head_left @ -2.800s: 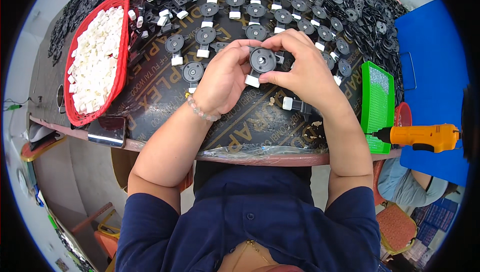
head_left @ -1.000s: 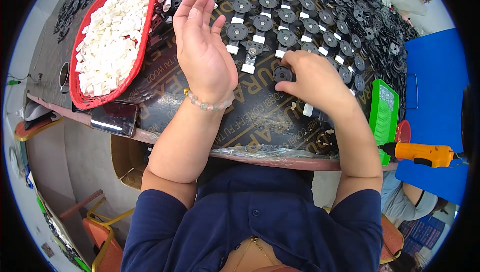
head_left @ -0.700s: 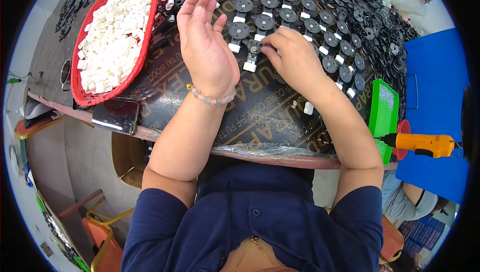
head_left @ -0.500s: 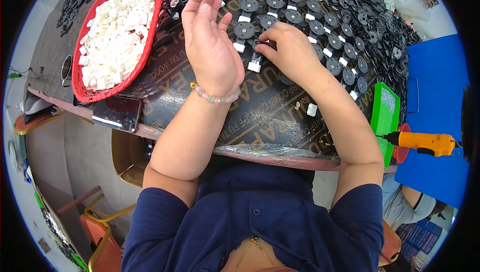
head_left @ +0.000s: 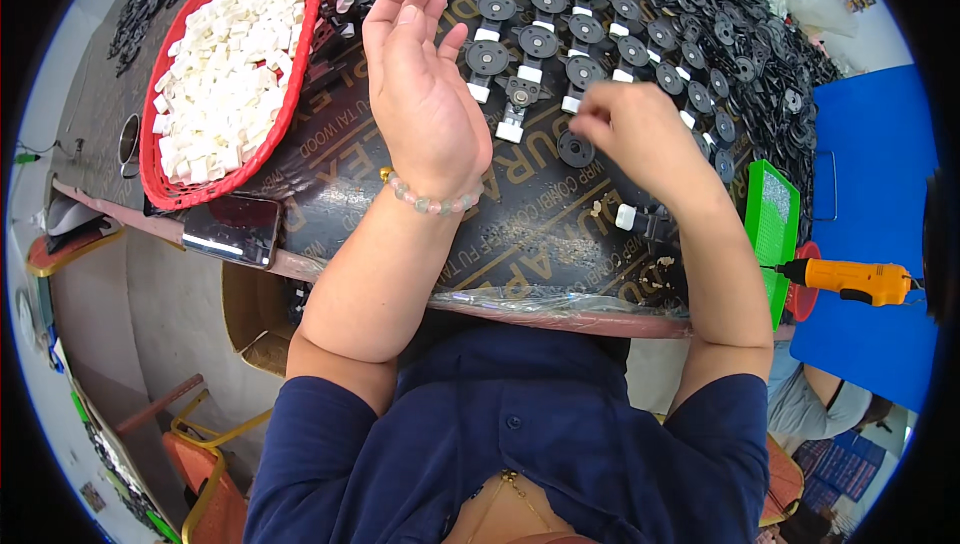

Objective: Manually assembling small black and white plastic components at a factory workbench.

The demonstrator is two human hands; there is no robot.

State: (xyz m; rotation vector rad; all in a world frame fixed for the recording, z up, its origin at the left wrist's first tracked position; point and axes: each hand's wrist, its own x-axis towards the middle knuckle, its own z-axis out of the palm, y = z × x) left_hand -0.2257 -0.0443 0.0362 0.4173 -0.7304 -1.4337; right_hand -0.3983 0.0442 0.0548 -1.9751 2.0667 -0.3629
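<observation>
My left hand (head_left: 425,94) is raised over the table, palm turned up and inward, fingers stretched and nothing seen in them. My right hand (head_left: 640,134) hovers to its right, fingers curled and slightly blurred, beside a loose black disc (head_left: 575,150). Whether its fingertips hold anything is hidden. Between the hands lies a black bracket (head_left: 521,92) without a disc on top, a white cap (head_left: 509,132) on its near end. Beyond it stand rows of similar black parts, each with a round disc (head_left: 538,41) and a white cap.
A red basket (head_left: 148,144) of white caps stands at left, a black phone (head_left: 232,231) before it. Loose black parts (head_left: 765,64) heap at far right. A green tray (head_left: 790,209) and an orange electric screwdriver (head_left: 858,282) sit at the right edge. Another white cap (head_left: 625,217) lies nearer.
My right hand has left the black bracket and moved right, uncovering the bracket and the loose disc. The left hand has hardly moved.
</observation>
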